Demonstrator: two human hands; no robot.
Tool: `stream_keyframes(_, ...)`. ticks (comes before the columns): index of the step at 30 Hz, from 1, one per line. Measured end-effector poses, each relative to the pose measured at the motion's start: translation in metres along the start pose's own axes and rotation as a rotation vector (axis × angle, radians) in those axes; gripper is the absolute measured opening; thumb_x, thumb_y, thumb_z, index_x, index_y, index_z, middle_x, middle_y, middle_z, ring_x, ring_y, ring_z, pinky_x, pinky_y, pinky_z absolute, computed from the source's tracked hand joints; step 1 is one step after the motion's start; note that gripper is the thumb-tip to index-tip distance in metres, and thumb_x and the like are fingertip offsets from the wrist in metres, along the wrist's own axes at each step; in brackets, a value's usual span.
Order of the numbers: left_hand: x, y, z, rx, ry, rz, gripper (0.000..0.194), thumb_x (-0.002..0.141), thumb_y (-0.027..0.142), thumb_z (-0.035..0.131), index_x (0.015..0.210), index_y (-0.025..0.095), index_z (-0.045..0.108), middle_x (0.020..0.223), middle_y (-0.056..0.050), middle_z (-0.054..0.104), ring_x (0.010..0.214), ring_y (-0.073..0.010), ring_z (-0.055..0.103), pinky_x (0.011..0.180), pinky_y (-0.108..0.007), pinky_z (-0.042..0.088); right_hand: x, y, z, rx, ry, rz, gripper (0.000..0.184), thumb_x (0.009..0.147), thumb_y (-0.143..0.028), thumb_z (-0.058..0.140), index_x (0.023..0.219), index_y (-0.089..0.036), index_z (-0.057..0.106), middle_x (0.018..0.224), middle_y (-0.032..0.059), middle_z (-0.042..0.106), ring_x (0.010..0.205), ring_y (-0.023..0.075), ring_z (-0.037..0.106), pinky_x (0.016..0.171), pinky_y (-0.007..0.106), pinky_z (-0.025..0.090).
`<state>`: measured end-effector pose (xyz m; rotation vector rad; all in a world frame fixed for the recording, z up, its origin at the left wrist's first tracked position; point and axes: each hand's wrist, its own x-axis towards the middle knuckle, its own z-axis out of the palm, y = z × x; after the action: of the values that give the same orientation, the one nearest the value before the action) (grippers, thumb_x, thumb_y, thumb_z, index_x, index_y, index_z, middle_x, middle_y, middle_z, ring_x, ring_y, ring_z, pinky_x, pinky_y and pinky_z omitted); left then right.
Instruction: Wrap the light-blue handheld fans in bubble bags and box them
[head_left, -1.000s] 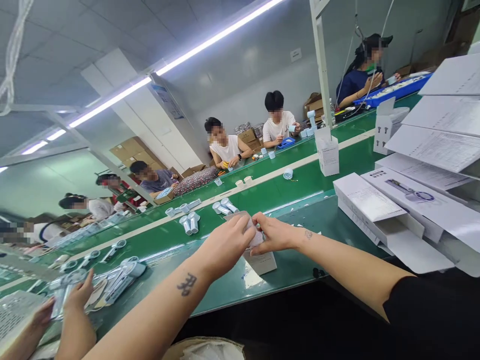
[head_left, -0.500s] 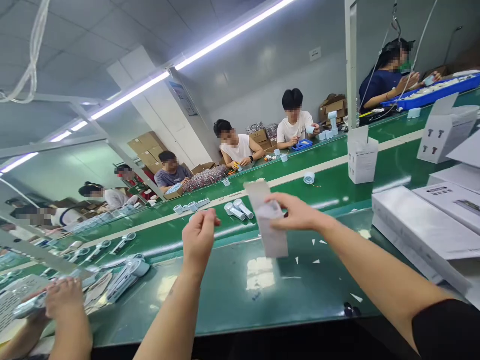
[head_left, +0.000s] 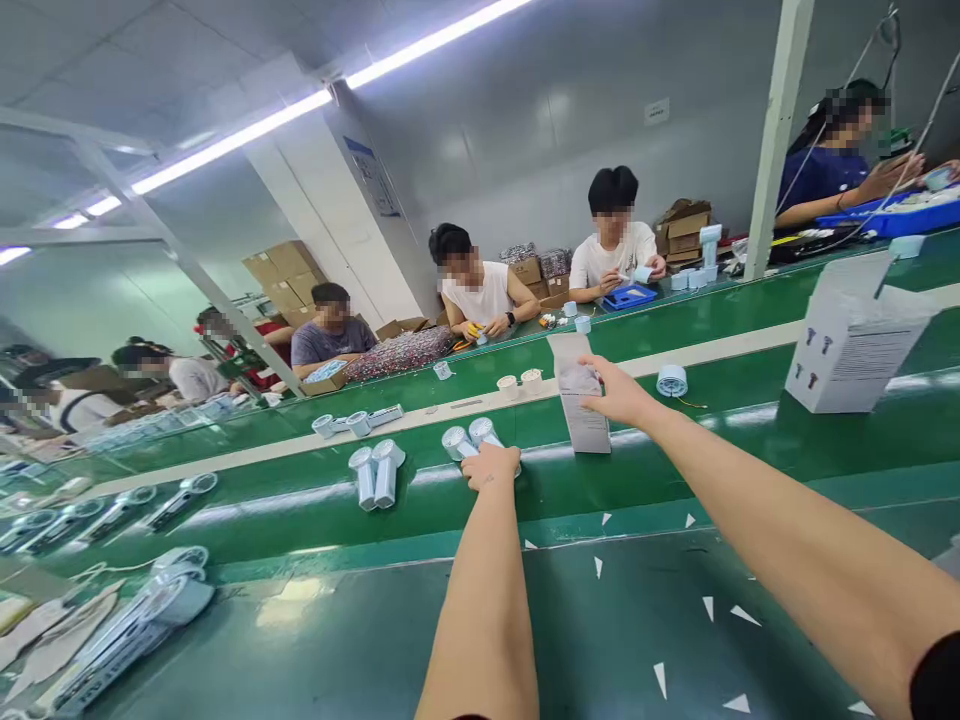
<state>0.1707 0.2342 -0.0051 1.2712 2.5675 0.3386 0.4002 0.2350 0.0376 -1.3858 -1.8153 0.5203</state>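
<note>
Two light-blue handheld fans (head_left: 480, 431) lie side by side on the green belt. My left hand (head_left: 491, 468) is closed over their lower ends, its fingertips partly hidden. To the right, my right hand (head_left: 619, 392) grips an upright white carton (head_left: 589, 425) by its side, thumb and fingers on its edge. The carton has a raised flap and appears to stand on the belt. Another pair of light-blue fans (head_left: 376, 474) lies left of my left hand.
A white carton (head_left: 855, 350) with fan pictures stands at right on the belt. A light-blue round part (head_left: 672, 380) with a wire lies nearer. White paper scraps (head_left: 660, 680) dot the bench (head_left: 360, 640). Fan parts (head_left: 142, 620) are piled at left. Several co-workers sit across the belt.
My left hand has reached forward and right, from a closed fist in the air onto the fans. My right hand has carried the carton forward onto the belt. The view has turned somewhat.
</note>
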Motion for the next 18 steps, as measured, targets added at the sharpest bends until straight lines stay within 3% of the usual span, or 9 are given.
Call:
stream_keyframes(3,0.002,-0.019,-0.01,0.028,-0.008,0.084,0.047,0.072,0.037,0.055,0.111,0.012,0.059,0.117,-0.025,0.058,0.111,-0.0372,0.056,0.079,-0.039,0.045,-0.009,-0.002,-0.002,-0.028,0.048,-0.015,0.078,0.072,-0.017,0.064,0.143,-0.019,0.031,0.145,0.0166,0.033,0.135,0.0309,0.034,0.107,0.046,0.033)
stream_keyframes(6,-0.014,-0.058,-0.04,0.045,-0.015,0.21,0.035,0.074,0.04,0.051,0.099,0.019,0.063,0.103,-0.016,0.066,0.101,-0.0326,0.061,0.078,-0.036,0.045,-0.025,-0.02,-0.006,-0.094,0.235,-0.031,0.075,0.072,-0.021,0.065,0.141,-0.015,0.036,0.149,0.0204,0.021,0.141,0.0375,0.017,0.11,0.055,0.024)
stream_keyframes(8,-0.037,-0.092,-0.061,0.055,-0.019,0.272,0.03,0.074,0.041,0.051,0.093,0.021,0.064,0.096,-0.012,0.068,0.097,-0.0307,0.062,0.076,-0.034,0.044,-0.04,-0.039,-0.006,-0.077,0.38,-0.134,0.058,0.076,-0.022,0.061,0.132,-0.012,0.047,0.142,0.0211,0.034,0.137,0.0362,0.027,0.109,0.053,0.028)
stream_keyframes(10,-0.069,-0.132,-0.076,0.063,-0.006,0.325,0.03,0.073,0.04,0.052,0.093,0.022,0.064,0.094,-0.011,0.068,0.096,-0.0295,0.062,0.077,-0.034,0.044,-0.058,-0.06,-0.001,-0.004,0.393,-0.26,0.041,0.08,-0.022,0.055,0.12,-0.012,0.055,0.126,0.0184,0.052,0.123,0.0306,0.047,0.103,0.048,0.037)
stream_keyframes(13,-0.126,-0.192,-0.074,0.023,0.023,0.402,0.033,0.073,0.038,0.052,0.097,0.021,0.065,0.099,-0.01,0.066,0.097,-0.026,0.061,0.082,-0.033,0.045,-0.087,-0.094,0.014,0.116,0.126,-0.358,0.029,0.084,-0.023,0.052,0.11,-0.014,0.06,0.108,0.0124,0.064,0.101,0.0234,0.06,0.092,0.04,0.047)
stream_keyframes(16,-0.178,-0.24,-0.049,-0.025,0.033,0.42,0.034,0.072,0.038,0.054,0.1,0.023,0.066,0.107,-0.009,0.064,0.101,-0.0254,0.06,0.087,-0.034,0.046,-0.118,-0.126,0.032,0.131,-0.23,-0.434,0.029,0.085,-0.023,0.054,0.112,-0.015,0.061,0.111,0.0104,0.066,0.101,0.0219,0.061,0.092,0.037,0.047)
stream_keyframes(18,-0.201,-0.259,-0.034,-0.033,0.034,0.454,0.036,0.073,0.04,0.055,0.103,0.024,0.066,0.113,-0.011,0.062,0.106,-0.0272,0.059,0.091,-0.037,0.046,-0.14,-0.145,0.038,0.099,-0.416,-0.469,0.032,0.086,-0.026,0.055,0.116,-0.016,0.06,0.116,0.0104,0.065,0.107,0.0237,0.059,0.094,0.039,0.046)
